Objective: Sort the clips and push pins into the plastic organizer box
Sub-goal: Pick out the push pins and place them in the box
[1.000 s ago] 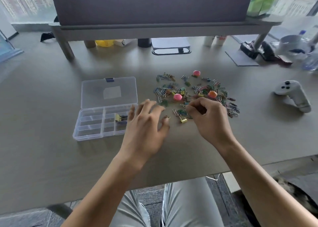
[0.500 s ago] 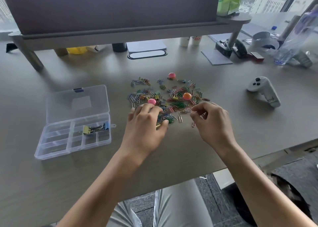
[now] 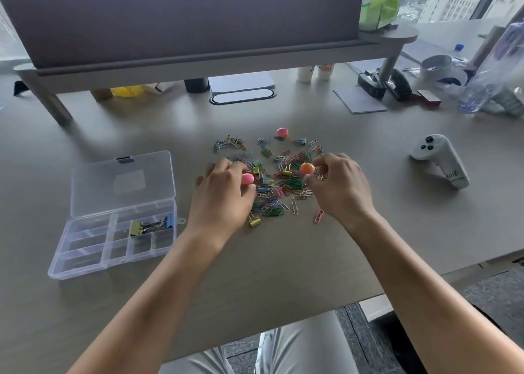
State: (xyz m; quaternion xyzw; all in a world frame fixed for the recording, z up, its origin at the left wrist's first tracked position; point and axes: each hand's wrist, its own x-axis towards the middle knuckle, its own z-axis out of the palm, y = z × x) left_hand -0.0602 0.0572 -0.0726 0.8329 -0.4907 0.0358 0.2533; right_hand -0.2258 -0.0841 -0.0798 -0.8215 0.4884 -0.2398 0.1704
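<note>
Coloured pile: your mixed heap of coloured wire paper clips lies on the grey-beige laminate desk, between your 2 hands and well apart from the box.
Pink pin: your left hand has its fingertips and thumb curled around the round pink push pin; it looks pinched, and the point is hidden, so a careless squeeze could prick you.
Orange pin: your right hand is curled at the round orange push pin, fingers closing beside it; I cannot tell if you already grip it or the small clips under your fingertips.
Stray pieces: 1 yellow metal binder clip and 1 pink wire paper clip lie near the desk's front; sweeping your wrists back could knock them to the floor.
Far pin: 1 more round pink push pin sits at the pile's far side, easy to overlook.
Box: the clear plastic organizer box stands open to your left, yellow and blue binder clips in 1 compartment; dropping pins from a height could bounce them into the wrong cell.
Tangle: lifting a pin may drag hooked clips along.
Beyond: the white handheld controller lies to your right.
</note>
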